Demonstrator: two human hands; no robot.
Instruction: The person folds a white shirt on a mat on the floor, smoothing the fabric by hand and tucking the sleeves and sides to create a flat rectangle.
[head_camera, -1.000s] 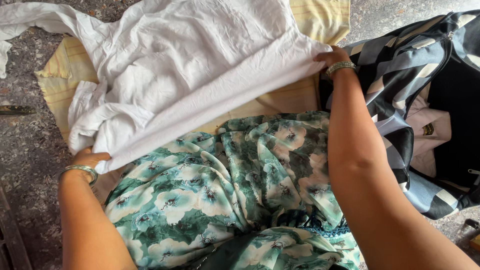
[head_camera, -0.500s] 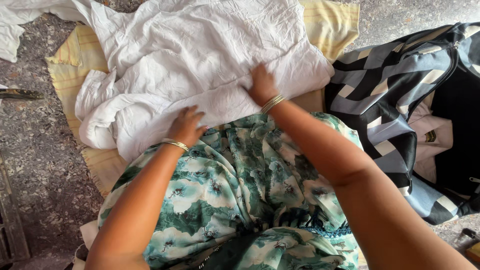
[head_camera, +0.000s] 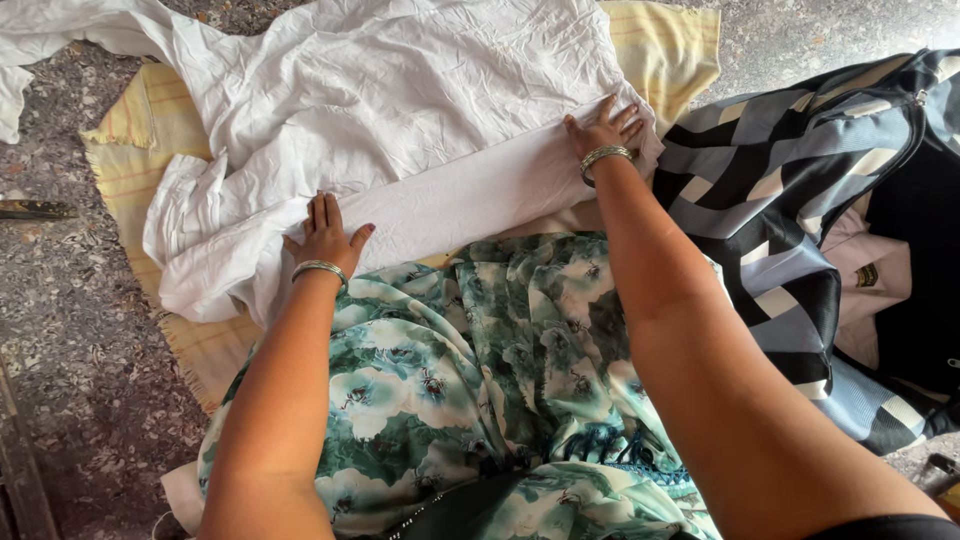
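A crumpled white garment (head_camera: 400, 110) is spread on a pale yellow cloth (head_camera: 140, 150) on the speckled floor. Its near edge is folded over into a flat band. My left hand (head_camera: 325, 232) lies flat, fingers together, on the left part of that band. My right hand (head_camera: 605, 130) presses flat with fingers spread on the band's right end. Both wrists wear metal bangles. Neither hand grips anything. A green and white floral fabric (head_camera: 470, 370) covers my lap below the garment.
An open bag with a black, grey and blue pattern (head_camera: 790, 200) sits at the right, with a pale pink garment (head_camera: 870, 270) inside. A dark metal object (head_camera: 30, 209) lies on the stone floor (head_camera: 70, 340) at the left.
My hands slid apart along the folded edge of the white garment, left hand to the left, right hand to the right end. The band now lies flatter.
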